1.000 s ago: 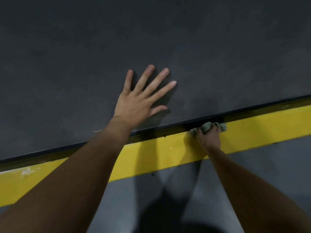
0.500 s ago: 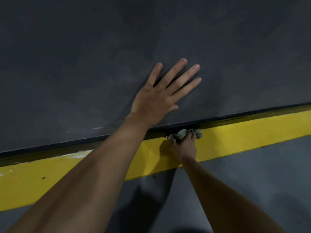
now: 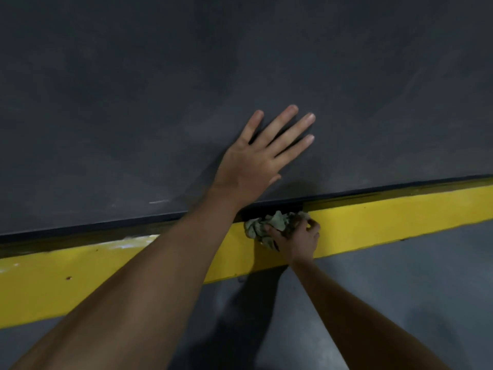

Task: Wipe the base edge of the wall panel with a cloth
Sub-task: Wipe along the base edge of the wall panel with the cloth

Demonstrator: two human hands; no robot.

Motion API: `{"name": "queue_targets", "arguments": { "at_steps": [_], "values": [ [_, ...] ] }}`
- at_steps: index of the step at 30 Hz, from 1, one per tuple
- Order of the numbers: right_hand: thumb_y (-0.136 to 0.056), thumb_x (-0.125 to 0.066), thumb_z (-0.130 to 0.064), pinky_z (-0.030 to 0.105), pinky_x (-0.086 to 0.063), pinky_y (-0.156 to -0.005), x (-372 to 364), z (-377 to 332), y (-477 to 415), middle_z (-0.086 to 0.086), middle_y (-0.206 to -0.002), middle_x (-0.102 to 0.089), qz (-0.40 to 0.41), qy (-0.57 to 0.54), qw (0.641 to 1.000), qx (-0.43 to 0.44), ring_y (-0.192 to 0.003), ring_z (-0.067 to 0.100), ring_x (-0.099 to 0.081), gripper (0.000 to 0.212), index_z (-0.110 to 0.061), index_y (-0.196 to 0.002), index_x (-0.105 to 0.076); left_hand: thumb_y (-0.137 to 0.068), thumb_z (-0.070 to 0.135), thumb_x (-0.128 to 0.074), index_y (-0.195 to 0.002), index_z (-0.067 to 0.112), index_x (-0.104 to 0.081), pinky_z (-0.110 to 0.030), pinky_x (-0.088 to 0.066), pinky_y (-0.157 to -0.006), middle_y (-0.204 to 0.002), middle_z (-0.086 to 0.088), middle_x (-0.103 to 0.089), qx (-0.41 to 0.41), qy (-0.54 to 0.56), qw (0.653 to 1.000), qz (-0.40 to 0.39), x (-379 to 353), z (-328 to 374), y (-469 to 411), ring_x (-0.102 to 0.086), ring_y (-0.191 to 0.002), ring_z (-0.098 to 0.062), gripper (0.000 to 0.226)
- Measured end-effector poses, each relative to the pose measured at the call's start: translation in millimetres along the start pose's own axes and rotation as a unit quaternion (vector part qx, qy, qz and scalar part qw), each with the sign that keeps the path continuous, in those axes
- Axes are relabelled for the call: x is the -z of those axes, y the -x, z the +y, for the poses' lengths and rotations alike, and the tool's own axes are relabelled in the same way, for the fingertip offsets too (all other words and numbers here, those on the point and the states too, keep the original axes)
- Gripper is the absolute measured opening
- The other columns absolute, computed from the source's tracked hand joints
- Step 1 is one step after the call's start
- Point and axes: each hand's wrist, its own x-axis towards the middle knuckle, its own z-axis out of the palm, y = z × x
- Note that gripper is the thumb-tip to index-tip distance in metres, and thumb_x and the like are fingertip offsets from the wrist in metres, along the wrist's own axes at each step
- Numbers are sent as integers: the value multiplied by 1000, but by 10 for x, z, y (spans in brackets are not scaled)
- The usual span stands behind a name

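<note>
Panel [image 3: 133, 102]: dark grey, matt, fills the upper part of the view; one short pale scratch [image 3: 158, 202] low down, left of the left forearm. Edge [image 3: 373, 192]: a thin dark line along the foot of the panel, running from lower left to upper right, with a shadowed gap beneath. Kerb [image 3: 386, 220]: a yellow band directly under the edge, with white scuffs [image 3: 125, 243] on its top at the left. Floor [image 3: 400, 289]: grey, below the kerb, carrying the arms' shadow. Left hand [image 3: 256, 161]: laid flat on the panel just above the edge, fingers straight and spread, holding nothing. Right hand [image 3: 296, 241]: below the left hand, over the kerb, fingers curled round the cloth. Cloth [image 3: 269, 227]: pale green-grey, crumpled into a wad, lying at the edge where it meets the kerb top, and bulging out to the left of the fingers.
</note>
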Motion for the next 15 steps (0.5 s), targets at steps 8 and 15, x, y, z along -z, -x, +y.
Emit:
{"name": "queue_targets", "arguments": {
  "at_steps": [8,15],
  "values": [
    [-63,-68,-80,47,-21,-120,-268,-33,-204,17,-158,-23,-79,-18,997,7,-146,35,-19,131,-1,-154,-17,-104,28,-56,-168,26,-5,-51,6,-127,-175,-5,-4,-18,-14,1000,-6,-8,-35,59,-8,-161,-27,82],
    [-93,-52,-62,46,-8,-123,-294,-40,-274,22,-162,-15,-67,64,995,41,-152,35,-5,97,5,-154,-17,-99,38,-63,-167,28,-16,-45,4,-128,-172,-11,-4,-3,10,1000,-28,70,-388,542,-4,-159,-31,83]
  ]
}}
